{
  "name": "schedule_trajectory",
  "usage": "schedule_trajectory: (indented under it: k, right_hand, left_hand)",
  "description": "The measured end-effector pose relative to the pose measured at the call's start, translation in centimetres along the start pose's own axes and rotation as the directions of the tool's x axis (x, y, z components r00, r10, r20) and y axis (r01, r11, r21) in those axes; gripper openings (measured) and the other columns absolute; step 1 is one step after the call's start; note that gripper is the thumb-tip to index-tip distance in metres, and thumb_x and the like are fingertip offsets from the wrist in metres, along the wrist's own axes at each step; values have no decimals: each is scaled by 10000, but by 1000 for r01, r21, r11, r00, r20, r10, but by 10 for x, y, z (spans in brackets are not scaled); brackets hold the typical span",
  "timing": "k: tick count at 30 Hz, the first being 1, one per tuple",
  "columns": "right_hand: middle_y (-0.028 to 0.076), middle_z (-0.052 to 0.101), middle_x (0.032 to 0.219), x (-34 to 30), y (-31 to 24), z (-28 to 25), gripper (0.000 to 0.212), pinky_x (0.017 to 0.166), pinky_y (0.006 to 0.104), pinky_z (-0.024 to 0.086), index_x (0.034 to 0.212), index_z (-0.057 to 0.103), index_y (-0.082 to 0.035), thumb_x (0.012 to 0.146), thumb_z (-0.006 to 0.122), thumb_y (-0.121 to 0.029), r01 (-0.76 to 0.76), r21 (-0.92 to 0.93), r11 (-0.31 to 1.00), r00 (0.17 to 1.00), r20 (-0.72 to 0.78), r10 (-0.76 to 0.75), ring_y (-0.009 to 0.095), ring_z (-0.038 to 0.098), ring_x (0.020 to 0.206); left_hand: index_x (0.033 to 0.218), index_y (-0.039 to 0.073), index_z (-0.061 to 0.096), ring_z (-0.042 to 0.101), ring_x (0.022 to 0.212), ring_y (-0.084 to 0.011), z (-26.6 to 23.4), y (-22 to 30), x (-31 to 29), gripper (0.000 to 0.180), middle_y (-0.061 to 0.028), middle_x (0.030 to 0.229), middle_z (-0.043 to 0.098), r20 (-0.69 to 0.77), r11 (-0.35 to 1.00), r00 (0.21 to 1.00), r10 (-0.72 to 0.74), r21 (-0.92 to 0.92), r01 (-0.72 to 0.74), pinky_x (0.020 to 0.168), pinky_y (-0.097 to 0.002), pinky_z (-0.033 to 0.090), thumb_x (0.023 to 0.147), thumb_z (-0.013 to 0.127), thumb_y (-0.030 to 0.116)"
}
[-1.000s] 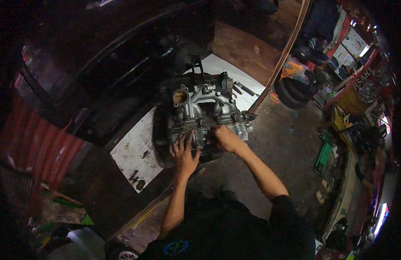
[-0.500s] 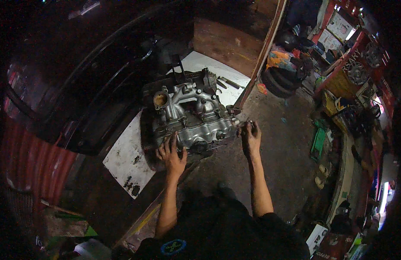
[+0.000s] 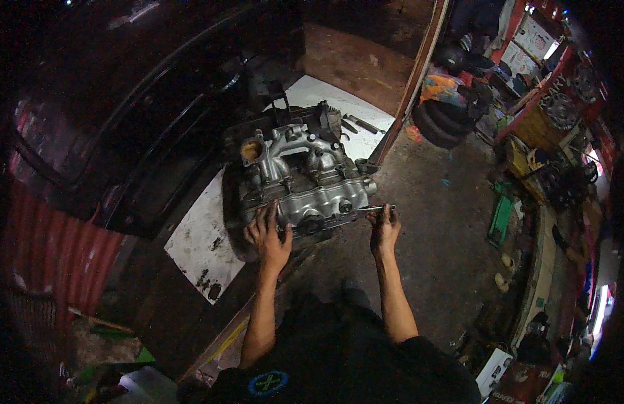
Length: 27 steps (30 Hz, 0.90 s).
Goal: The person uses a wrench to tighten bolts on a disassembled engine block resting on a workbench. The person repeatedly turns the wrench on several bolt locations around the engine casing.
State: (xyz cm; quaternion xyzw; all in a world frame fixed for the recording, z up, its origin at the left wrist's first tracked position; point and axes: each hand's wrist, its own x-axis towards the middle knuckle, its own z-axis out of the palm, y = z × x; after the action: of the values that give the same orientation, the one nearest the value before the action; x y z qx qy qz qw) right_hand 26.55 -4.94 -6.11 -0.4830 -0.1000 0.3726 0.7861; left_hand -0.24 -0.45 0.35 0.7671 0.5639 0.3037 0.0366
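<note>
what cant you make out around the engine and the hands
In the head view:
Thin tool: its kind; the right hand covers one end.
Left hand: the palm, turned away from the camera.
Engine: its underside, blocked by its own body.
Dark tools on the white board: exact kinds, too small.

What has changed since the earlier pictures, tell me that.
The right hand has moved rightward off the engine part to beside its right end; a thin shiny tool now shows in its fingers. Whether it held this earlier is unclear. The left hand stays on the near left edge.
</note>
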Motion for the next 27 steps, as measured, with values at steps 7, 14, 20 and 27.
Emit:
schedule_trajectory:
  k: [7,14,20,27]
  right_hand:
    - [117,629,921,3,3,1,327,756,344,532,1055,529,29,976,579,-284,31,2,1000,999,35,-31,194,624,839]
    - [108,622,904,14,-8,5,322,724,345,539,1041,537,32,982,569,-283,80,-116,990,990,122,-66,190,629,776]
    - [99,613,888,18,-11,2,303,717,344,537,1034,543,18,983,567,-280,103,-141,985,980,181,-77,183,627,771]
    - [91,610,899,36,12,-12,275,722,337,529,1033,541,6,990,556,-265,254,-314,915,967,83,-240,179,620,769]
  left_hand:
    - [1464,195,384,322,1340,-347,3,0,-1,637,-114,1407,447,-26,1000,1000,3,-12,-3,1082,-592,139,877,614,283]
    - [1463,193,388,320,1339,-344,5,-2,-2,626,-111,1413,440,-16,1000,1000,-9,-11,9,1084,-603,124,884,609,279]
    - [1463,194,387,316,1342,-343,7,-3,-2,623,-109,1415,439,-27,1000,1000,5,-10,-5,1080,-613,127,888,605,294]
    - [1465,194,382,316,1342,-341,6,-2,-1,636,-106,1419,437,4,1000,1000,-20,9,20,1085,-605,130,879,608,292]
